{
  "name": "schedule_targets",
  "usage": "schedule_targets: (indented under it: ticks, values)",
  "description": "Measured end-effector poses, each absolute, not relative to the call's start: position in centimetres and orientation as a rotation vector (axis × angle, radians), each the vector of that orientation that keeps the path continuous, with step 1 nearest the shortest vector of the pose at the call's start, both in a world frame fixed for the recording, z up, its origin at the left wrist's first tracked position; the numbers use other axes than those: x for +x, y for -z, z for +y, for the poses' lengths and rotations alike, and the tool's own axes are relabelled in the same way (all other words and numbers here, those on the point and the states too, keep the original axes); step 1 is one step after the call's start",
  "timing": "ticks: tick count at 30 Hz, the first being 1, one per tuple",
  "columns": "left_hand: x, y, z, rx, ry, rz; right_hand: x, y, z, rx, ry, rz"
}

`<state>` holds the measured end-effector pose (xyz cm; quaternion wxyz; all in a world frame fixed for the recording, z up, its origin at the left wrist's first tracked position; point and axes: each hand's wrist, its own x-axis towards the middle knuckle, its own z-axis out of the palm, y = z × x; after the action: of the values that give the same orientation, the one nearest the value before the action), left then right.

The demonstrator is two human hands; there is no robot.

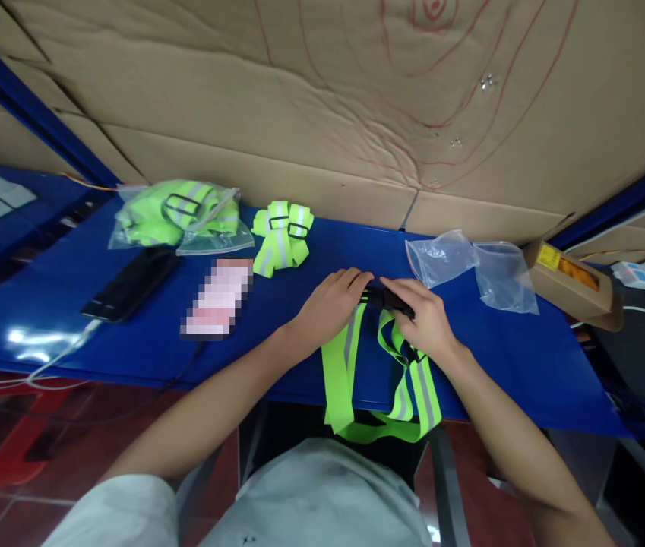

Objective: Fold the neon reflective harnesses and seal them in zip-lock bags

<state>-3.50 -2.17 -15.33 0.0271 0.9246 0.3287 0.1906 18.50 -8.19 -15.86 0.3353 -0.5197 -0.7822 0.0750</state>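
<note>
Seen from above, looking down over both forearms. Behind everything, a wall of brown cardboard sheets (pixel 322 99) scrawled with looping red pen lines, no readable words. Below it, a blue worktop (pixel 504 357) spanning the width of the view.

At the near edge, a neon-green reflective strap (pixel 350 380) with grey stripes, draped off the worktop toward the lap, its upper end at a black buckle (pixel 382 296). Left hand (pixel 330 304) curled with fingertips pinching the buckle from the left; right hand (pixel 428 319) closed over the buckle's right end and resting on the strap.

Far left, a clear bag of folded green straps (pixel 179 216); just beside it, a loose folded green strap bundle (pixel 281 237). Right of the hands, two empty clear plastic bags (pixel 470 270), overlapping. Far right, a small cardboard box (pixel 573 281) with a yellow label, print too small to read. Left of centre, a black phone (pixel 131 285) lying flat with a white cable (pixel 54 361) trailing off the front edge, and a pinkish blurred card (pixel 218 296), possibly a packet, contents unreadable.
</note>
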Motion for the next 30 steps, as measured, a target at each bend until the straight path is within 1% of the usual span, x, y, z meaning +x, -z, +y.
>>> schedule_targets:
  ticks: [4,11,16,18,20,22,24,27,30]
  values:
    - [-3.7,15.3,-2.1,2.984,-0.577,1.026,19.0,15.7,-8.3,-1.339,-0.089,-2.097]
    - [-2.5,14.0,-3.8,3.122,-0.408,1.091,17.5,15.0,-8.9,-1.425,0.174,-2.244]
    - [-1.7,12.3,-4.8,2.960,-0.416,1.265,16.1,13.4,-8.7,-1.467,0.160,-2.179]
    - [-1.8,11.4,-4.7,2.799,-0.452,1.244,16.4,12.3,-8.5,-1.435,0.087,-2.147]
    - [-2.4,10.4,-4.3,2.534,-0.568,1.090,16.9,10.9,-8.2,-1.380,-0.056,-2.072]
    - [-3.1,9.4,-3.7,2.126,-0.701,0.849,17.5,9.5,-7.9,-1.327,-0.251,-1.927]
    - [-3.7,8.5,-3.2,1.648,-0.746,0.625,17.8,8.3,-7.6,-1.275,-0.469,-1.750]
    - [-4.2,7.8,-3.0,1.131,-0.606,0.418,17.7,7.0,-7.2,-1.235,-0.742,-1.547]
    - [-4.3,7.8,-3.7,1.055,-0.505,0.382,17.8,6.4,-7.2,-1.256,-0.947,-1.443]
